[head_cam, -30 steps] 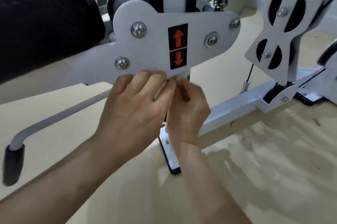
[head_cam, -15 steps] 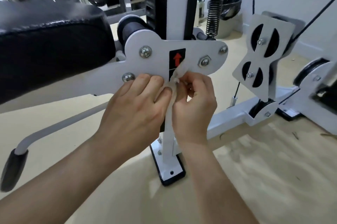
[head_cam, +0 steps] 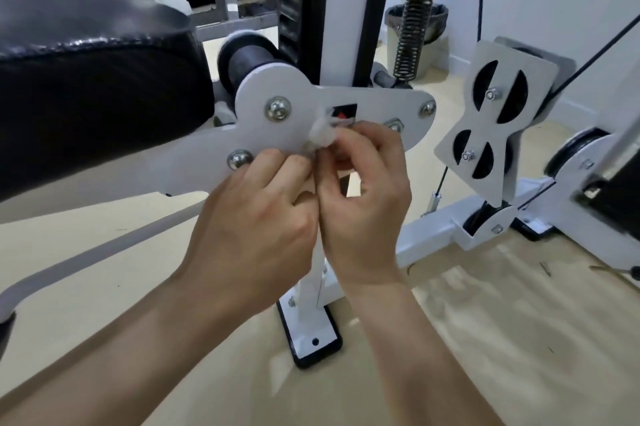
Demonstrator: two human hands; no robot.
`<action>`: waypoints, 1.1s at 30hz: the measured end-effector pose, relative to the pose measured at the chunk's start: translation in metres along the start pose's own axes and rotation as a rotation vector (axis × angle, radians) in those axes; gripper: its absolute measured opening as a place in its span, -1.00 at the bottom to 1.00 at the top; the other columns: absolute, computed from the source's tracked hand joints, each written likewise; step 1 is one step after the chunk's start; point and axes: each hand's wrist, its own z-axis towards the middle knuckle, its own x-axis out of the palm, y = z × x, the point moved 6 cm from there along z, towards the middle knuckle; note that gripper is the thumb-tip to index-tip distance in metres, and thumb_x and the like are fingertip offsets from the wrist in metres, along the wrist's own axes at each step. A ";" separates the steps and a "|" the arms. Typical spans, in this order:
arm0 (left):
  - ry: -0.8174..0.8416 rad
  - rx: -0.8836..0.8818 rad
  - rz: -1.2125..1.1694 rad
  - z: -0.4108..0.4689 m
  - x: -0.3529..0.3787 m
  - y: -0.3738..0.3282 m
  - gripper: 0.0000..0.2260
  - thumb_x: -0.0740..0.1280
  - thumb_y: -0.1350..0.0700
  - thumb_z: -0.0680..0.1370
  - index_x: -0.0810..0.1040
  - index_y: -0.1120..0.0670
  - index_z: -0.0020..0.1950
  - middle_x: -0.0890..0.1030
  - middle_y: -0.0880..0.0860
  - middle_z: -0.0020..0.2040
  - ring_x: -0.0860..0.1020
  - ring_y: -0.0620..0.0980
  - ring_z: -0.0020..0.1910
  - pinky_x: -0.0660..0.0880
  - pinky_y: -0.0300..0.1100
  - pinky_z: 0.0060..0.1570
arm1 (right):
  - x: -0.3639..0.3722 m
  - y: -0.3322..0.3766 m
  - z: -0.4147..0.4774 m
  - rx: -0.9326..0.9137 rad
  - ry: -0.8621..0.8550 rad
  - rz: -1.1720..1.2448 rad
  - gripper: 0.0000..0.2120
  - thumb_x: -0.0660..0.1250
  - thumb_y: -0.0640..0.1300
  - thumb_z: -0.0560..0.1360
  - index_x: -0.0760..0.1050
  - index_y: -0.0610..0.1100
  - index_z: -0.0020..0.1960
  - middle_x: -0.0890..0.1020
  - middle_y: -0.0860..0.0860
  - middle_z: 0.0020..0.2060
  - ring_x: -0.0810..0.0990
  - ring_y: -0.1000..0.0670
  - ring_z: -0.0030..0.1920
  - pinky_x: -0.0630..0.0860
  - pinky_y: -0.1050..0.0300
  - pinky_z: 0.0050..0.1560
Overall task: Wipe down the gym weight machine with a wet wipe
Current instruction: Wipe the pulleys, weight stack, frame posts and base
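Pale wood-look flooring (head_cam: 519, 339) runs beneath the white-framed weight machine (head_cam: 426, 238), with a lined bin (head_cam: 434, 21) by the far wall. At the centre, the fingertips (head_cam: 348, 145) of my right hand (head_cam: 363, 207) and those of my left hand (head_cam: 256, 228) are curled together, pinching a small bunched wet wipe (head_cam: 322, 132) between them. The wipe sits against the white pivot plate (head_cam: 266, 138), just left of the red arrow sticker (head_cam: 343, 112); blur hides how much of it touches the metal. I judge the wipe light, limp and damp: it will crumple and slide rather than hold a shape, so it wants spreading flat under several finger pads, taken by a folded edge, not by one corner. The plate looks like rigid painted steel and should take firm pressure, though bolt heads (head_cam: 278, 109) could snag the fabric. Further out, the black roller (head_cam: 252, 61) and seat pad (head_cam: 97, 89) lie to the left, a coil spring (head_cam: 415, 16) and pulley bracket (head_cam: 498, 120) to the right.
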 end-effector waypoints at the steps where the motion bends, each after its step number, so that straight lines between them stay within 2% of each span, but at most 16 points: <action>1: -0.042 -0.003 -0.001 -0.002 -0.007 0.003 -0.79 0.20 0.36 0.47 0.59 0.19 -0.26 0.59 0.17 -0.17 0.51 0.19 -0.19 0.43 0.00 -0.17 | 0.003 0.006 0.001 -0.055 0.029 0.003 -0.87 0.40 -0.40 0.47 0.65 -0.29 -0.01 0.57 -0.15 -0.03 0.58 -0.02 -0.04 0.58 0.06 -0.03; 3: -0.098 -0.029 0.039 -0.004 -0.018 0.011 -0.77 0.21 0.34 0.49 0.56 0.16 -0.31 0.62 0.15 -0.15 0.52 0.19 -0.18 0.35 -0.03 -0.20 | 0.006 0.019 0.004 -0.171 0.075 0.020 -0.88 0.40 -0.39 0.49 0.65 -0.31 0.01 0.59 -0.18 -0.03 0.58 -0.02 -0.02 0.56 0.12 0.01; 5: -0.106 -0.038 0.070 -0.003 -0.022 0.015 -0.77 0.19 0.32 0.52 0.56 0.14 -0.27 0.64 0.14 -0.09 0.51 0.18 -0.12 0.33 0.01 -0.20 | 0.001 0.013 0.011 -0.212 0.047 -0.035 -0.89 0.38 -0.36 0.50 0.64 -0.33 0.01 0.59 -0.16 -0.04 0.60 -0.07 -0.04 0.57 0.09 0.00; 8: -0.068 -0.036 0.079 0.002 -0.017 0.009 -0.83 0.22 0.32 0.51 0.59 0.17 -0.15 0.63 0.18 -0.03 0.49 0.20 -0.08 0.32 0.01 -0.16 | -0.023 -0.017 0.025 -0.106 -0.133 -0.151 -0.90 0.37 -0.33 0.51 0.63 -0.33 -0.01 0.56 -0.07 -0.08 0.60 -0.09 -0.15 0.59 0.02 -0.11; 10: -0.024 -0.054 0.055 0.006 -0.013 0.004 -0.87 0.26 0.32 0.46 0.59 0.17 -0.14 0.62 0.16 -0.10 0.52 0.20 -0.14 0.32 -0.02 -0.17 | -0.025 -0.019 0.024 -0.087 -0.184 -0.184 -0.90 0.36 -0.34 0.51 0.63 -0.32 -0.01 0.60 -0.12 -0.09 0.60 -0.11 -0.15 0.59 -0.01 -0.11; 13: -0.043 -0.048 0.017 0.012 -0.013 0.003 -0.86 0.22 0.34 0.41 0.52 0.15 -0.25 0.56 0.16 -0.23 0.48 0.18 -0.27 0.40 0.04 -0.29 | 0.000 0.005 0.008 -0.158 -0.056 -0.136 -0.85 0.30 -0.31 0.55 0.65 -0.32 -0.02 0.63 -0.17 -0.07 0.62 -0.16 -0.08 0.57 -0.01 -0.03; 16: -0.058 -0.034 0.006 0.014 -0.012 0.001 -0.78 0.13 0.32 0.50 0.52 0.16 -0.26 0.56 0.17 -0.21 0.47 0.17 -0.27 0.42 0.06 -0.35 | -0.003 0.010 0.014 -0.234 0.000 -0.170 -0.83 0.28 -0.31 0.55 0.65 -0.31 -0.04 0.64 -0.17 -0.10 0.62 -0.17 -0.10 0.57 0.03 -0.04; 19: -0.029 -0.035 -0.001 0.019 -0.010 -0.006 -0.62 -0.03 0.23 0.61 0.55 0.17 -0.19 0.59 0.16 -0.11 0.49 0.18 -0.21 0.40 -0.01 -0.38 | -0.031 -0.019 0.048 -0.155 -0.136 -0.254 -0.91 0.35 -0.35 0.51 0.63 -0.31 -0.06 0.62 -0.15 -0.14 0.59 -0.16 -0.15 0.51 0.19 -0.07; 22: 0.016 -0.046 -0.016 0.022 0.002 -0.013 -0.66 0.00 0.26 0.55 0.58 0.18 -0.07 0.58 0.17 -0.03 0.50 0.17 -0.16 0.45 -0.01 -0.38 | -0.041 -0.044 0.044 -0.049 -0.182 -0.218 -0.93 0.35 -0.37 0.51 0.62 -0.32 -0.05 0.59 -0.13 -0.14 0.56 -0.04 -0.15 0.46 0.30 -0.09; 24: 0.035 -0.079 -0.056 0.026 0.008 -0.017 -0.68 0.08 0.29 0.50 0.58 0.20 0.08 0.57 0.18 0.04 0.50 0.18 -0.12 0.50 0.02 -0.43 | -0.039 -0.055 0.025 0.066 -0.175 -0.195 -0.94 0.35 -0.37 0.50 0.59 -0.29 -0.10 0.55 -0.04 -0.17 0.49 0.09 -0.17 0.44 0.34 -0.11; 26: 0.019 -0.103 -0.074 0.032 0.009 -0.022 -0.63 0.18 0.31 0.44 0.55 0.20 0.21 0.58 0.17 0.07 0.52 0.16 -0.11 0.50 -0.02 -0.48 | -0.038 -0.061 0.014 0.196 -0.170 -0.121 -0.92 0.34 -0.35 0.50 0.57 -0.23 -0.13 0.51 0.08 -0.19 0.48 0.12 -0.20 0.49 0.22 -0.15; 28: -0.011 -0.113 -0.040 0.041 0.007 -0.027 -0.57 0.16 0.30 0.44 0.52 0.21 0.30 0.59 0.15 0.05 0.53 0.14 -0.13 0.47 -0.05 -0.46 | -0.039 -0.060 0.018 0.219 -0.207 -0.017 -0.91 0.35 -0.35 0.50 0.60 -0.22 -0.10 0.53 0.12 -0.17 0.54 0.08 -0.15 0.54 0.11 -0.15; 31: 0.006 -0.103 0.020 0.051 0.013 -0.032 -0.51 0.12 0.26 0.45 0.45 0.24 0.38 0.57 0.18 0.06 0.50 0.15 -0.13 0.46 -0.03 -0.39 | -0.041 -0.059 0.026 0.214 -0.246 0.052 -0.89 0.35 -0.35 0.50 0.63 -0.21 -0.06 0.60 0.02 -0.10 0.60 0.00 -0.07 0.56 0.11 -0.10; 33: 0.040 -0.097 0.045 0.052 0.020 -0.034 -0.47 0.17 0.24 0.42 0.44 0.24 0.40 0.56 0.17 0.08 0.48 0.15 -0.11 0.42 -0.08 -0.42 | -0.042 -0.076 0.018 0.411 -0.273 0.096 -0.90 0.36 -0.32 0.50 0.62 -0.17 -0.07 0.63 -0.02 -0.11 0.61 -0.01 -0.09 0.55 0.14 -0.11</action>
